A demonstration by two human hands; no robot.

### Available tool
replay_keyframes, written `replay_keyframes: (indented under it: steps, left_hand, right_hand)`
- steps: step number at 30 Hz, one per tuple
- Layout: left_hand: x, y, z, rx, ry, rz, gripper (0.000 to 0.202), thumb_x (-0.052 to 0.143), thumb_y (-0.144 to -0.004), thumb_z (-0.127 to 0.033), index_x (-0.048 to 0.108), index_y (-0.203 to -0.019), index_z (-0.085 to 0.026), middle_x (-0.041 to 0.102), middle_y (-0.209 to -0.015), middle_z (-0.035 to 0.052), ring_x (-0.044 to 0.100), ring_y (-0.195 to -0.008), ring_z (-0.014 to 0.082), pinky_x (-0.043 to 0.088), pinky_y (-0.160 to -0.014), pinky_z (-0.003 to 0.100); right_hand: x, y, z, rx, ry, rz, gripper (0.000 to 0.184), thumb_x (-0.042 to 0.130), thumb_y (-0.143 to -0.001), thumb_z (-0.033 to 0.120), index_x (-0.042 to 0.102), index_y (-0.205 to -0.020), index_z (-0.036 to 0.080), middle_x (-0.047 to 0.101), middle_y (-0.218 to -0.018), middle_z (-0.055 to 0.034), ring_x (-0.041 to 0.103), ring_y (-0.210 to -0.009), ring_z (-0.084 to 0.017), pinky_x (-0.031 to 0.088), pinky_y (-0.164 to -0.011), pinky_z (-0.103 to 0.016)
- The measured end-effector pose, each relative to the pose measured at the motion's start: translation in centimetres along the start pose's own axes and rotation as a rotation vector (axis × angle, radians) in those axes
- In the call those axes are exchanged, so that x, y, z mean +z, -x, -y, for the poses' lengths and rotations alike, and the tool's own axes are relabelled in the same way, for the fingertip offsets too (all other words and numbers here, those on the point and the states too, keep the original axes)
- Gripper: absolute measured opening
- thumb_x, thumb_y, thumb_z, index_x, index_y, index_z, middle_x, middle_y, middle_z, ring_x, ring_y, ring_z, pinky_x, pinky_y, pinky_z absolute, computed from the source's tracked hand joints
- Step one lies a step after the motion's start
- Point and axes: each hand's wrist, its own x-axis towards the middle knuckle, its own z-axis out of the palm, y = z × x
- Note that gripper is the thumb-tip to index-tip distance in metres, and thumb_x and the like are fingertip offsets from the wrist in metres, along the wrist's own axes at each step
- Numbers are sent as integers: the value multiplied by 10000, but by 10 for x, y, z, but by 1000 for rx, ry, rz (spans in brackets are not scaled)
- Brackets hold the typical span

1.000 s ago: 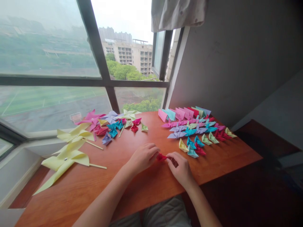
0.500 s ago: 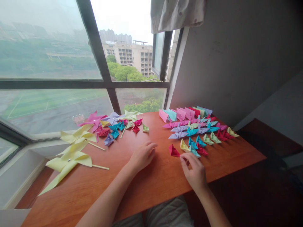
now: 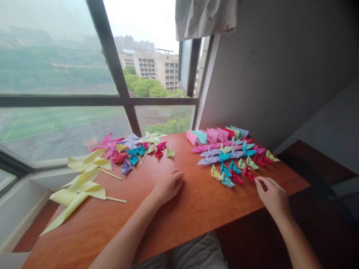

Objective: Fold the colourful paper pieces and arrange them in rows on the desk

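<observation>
My right hand (image 3: 272, 196) pinches the near corner of a red folded paper boat (image 3: 248, 173) at the right of the table. Just left of that boat are a few others: a dark red boat (image 3: 237, 178), a light blue boat (image 3: 227, 181) and a yellow boat (image 3: 216, 173). Blue boats (image 3: 226, 169) stand among them, and light green boats (image 3: 251, 163) sit behind the held one. My left hand (image 3: 169, 184) rests on the tabletop near the middle, its fingers loosely curled together and nothing seen in them.
Rows of paper cranes (image 3: 210, 160) and paper planes (image 3: 215, 135) fill the table's back right. Yellow pinwheels (image 3: 78, 192) on sticks lie at the left, beside a mixed cluster of small boats (image 3: 134, 159). A window frame (image 3: 123, 101) borders the wooden table (image 3: 174, 224).
My right hand has carried the red boat from left of the boat group round to its right side. My left hand stays in place. The view has shifted slightly.
</observation>
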Motion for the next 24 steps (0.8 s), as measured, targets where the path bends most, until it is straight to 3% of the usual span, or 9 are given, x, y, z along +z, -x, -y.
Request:
replay_keyframes:
  steps: [7,17,24]
  left_hand:
    - [-2,-2,-2,-1,8,5,202,458,-909,-148,641,-975,-205,651,-969,65,625,-862,186,480,-761,286]
    - [-1,-2,-1,-9,11,10,215,453,-906,-160,649,-984,-204,658,-993,76,626,-877,190,491,-771,297]
    - [-1,-1,-1,-11,-2,3,217,451,-909,-167,652,-979,-209,659,-981,72,626,-865,187,496,-763,298]
  right_hand:
    - [7,0,5,15,26,84,291,447,-921,354,690,-906,197,707,-876,-63,616,-644,-172,446,-617,-288]
    - [9,3,1,67,2,140,260,493,-882,352,687,-974,206,713,-891,-64,646,-666,-173,453,-581,-278]
    - [-7,-2,17,133,-23,66,288,532,-875,382,702,-1013,196,721,-866,-71,635,-615,-173,475,-576,-284]
